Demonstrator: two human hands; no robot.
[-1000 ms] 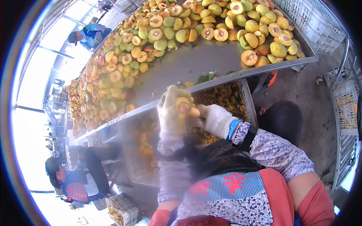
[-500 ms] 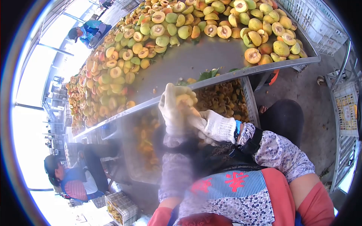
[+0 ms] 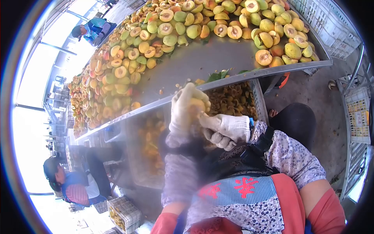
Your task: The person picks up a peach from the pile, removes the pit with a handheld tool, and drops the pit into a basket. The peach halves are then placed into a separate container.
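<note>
My left hand (image 3: pixel 188 107), in a pale knitted glove, is closed round a yellow peach half (image 3: pixel 197 106), partly covered by its fingers and slightly blurred. Close beside it, my right hand (image 3: pixel 226 130), gloved too, has its fingers curled in and its thumb side against the fruit. Whatever the right fingers hold is hidden. Both hands are just in front of the metal table's edge (image 3: pixel 249 75). Behind them, halved peaches (image 3: pixel 171 29) with brown hollows or stones are heaped on the table.
Below the edge stands a crate of brownish fruit pieces (image 3: pixel 233 99). Green leaves (image 3: pixel 217 75) lie near the rim. One person (image 3: pixel 80 183) sits at the left, another (image 3: pixel 93 31) at the far side. White crates (image 3: pixel 325 23) are stacked at the right.
Both hands have shifted slightly right in view with the peach half between them. The right hand's curled fingers show more clearly now.
</note>
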